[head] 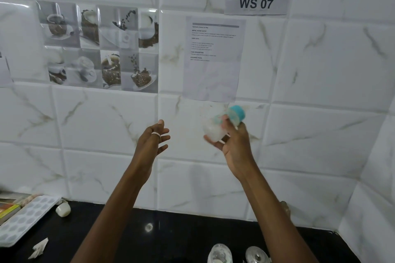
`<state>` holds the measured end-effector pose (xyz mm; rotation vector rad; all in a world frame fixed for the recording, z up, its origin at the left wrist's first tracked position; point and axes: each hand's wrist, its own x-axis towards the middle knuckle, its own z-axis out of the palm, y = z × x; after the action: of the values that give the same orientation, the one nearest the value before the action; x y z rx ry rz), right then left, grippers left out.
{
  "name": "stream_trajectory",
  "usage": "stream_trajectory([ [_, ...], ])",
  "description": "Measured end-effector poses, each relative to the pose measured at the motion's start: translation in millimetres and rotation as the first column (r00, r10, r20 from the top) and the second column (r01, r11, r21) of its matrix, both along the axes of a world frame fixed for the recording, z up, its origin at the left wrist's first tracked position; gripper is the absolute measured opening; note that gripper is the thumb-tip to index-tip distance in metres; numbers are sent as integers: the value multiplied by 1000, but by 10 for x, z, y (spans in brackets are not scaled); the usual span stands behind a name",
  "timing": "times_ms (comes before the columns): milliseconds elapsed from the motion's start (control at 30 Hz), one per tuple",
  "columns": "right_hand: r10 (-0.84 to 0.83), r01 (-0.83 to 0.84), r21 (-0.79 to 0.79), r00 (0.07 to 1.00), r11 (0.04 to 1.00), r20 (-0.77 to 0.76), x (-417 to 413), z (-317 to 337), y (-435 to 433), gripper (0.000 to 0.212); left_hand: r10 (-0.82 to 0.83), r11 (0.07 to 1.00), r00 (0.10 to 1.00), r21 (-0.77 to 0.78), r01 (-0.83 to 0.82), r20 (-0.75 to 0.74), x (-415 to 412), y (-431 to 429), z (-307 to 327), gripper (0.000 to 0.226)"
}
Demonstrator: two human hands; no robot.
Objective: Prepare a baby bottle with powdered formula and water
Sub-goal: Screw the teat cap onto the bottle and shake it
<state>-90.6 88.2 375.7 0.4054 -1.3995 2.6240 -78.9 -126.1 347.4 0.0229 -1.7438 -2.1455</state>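
My right hand (pixel 233 143) holds a baby bottle (pixel 215 129) up in front of the tiled wall, fingers curled round its clear body. The bottle looks blurred, tilted with its teal cap (pixel 237 113) toward the upper right, and white liquid fills its lower end. My left hand (pixel 152 141) is raised to the left of the bottle, apart from it, fingers relaxed and holding nothing; a silver ring sits on one finger.
A black counter (pixel 128 239) runs below. On it lie a white tray (pixel 23 218) at left, a small white cap (pixel 63 209), a torn paper scrap (pixel 39 249), a glass jar (pixel 220 254) and a steel lidded pot (pixel 256 255) at the bottom edge.
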Motion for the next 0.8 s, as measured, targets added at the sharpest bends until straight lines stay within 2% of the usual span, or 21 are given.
stream_trajectory([
  [33, -31, 31, -22, 1000, 999, -5, -12, 13, 9, 47, 5, 1000, 1000, 2, -5, 4, 5, -19, -6, 38],
  [67, -34, 34, 24, 999, 999, -14, -15, 1, -9, 45, 9, 1000, 1000, 4, -9, 10, 6, -33, -9, 38],
  [167, 120, -111, 325, 993, 939, -5, 85, -52, -80, 47, 8, 1000, 1000, 9, -8, 23, -9, -34, -22, 36],
  [200, 142, -130, 336, 990, 933, -12, 91, -37, -70, 50, 4, 1000, 1000, 7, -4, 24, -15, -30, -24, 35],
  [233, 127, -116, 278, 992, 954, -21, 73, 4, -42, 52, 0, 1000, 1000, 3, 0, 23, -15, -27, -27, 34],
  [333, 13, -14, -28, 1000, 1000, -22, 14, 149, 24, 48, 7, 1000, 1000, -2, -7, 19, 5, -40, -24, 34],
  [367, 1, -1, -30, 1000, 1000, -21, 15, 158, 19, 48, 13, 1000, 1000, 1, -13, 18, 9, -44, -20, 34],
  [400, 16, -15, 33, 1000, 999, -20, 42, 147, -10, 48, 17, 1000, 1000, 5, -17, 19, 8, -44, -16, 32],
  [467, 117, -110, 255, 993, 961, -13, 124, 92, -64, 53, 13, 1000, 1000, 6, -13, 26, -2, -27, -14, 31],
  [500, 145, -133, 298, 989, 945, -19, 144, 72, -64, 56, 7, 1000, 1000, 4, -7, 28, -1, -10, -12, 32],
  [533, 141, -129, 264, 990, 956, -28, 126, 68, -44, 57, -1, 1000, 1000, 1, 1, 28, -1, 3, -4, 34],
  [633, 24, -24, -16, 1000, 1000, -11, 56, 126, 33, 51, -3, 1000, 1000, -9, 3, 15, 15, 14, 15, 40],
  [667, -1, 1, -19, 1000, 1000, -15, 50, 123, 25, 49, 1, 1000, 1000, -8, -1, 12, 18, 4, 20, 40],
  [700, 3, -3, 29, 1000, 1000, -21, 69, 103, -5, 47, 4, 1000, 1000, -8, -4, 12, 19, 1, 25, 40],
  [800, 137, -122, 308, 990, 943, -28, 197, 18, -94, 43, -4, 1000, 1000, -1, 4, 22, -6, 16, 12, 34],
])
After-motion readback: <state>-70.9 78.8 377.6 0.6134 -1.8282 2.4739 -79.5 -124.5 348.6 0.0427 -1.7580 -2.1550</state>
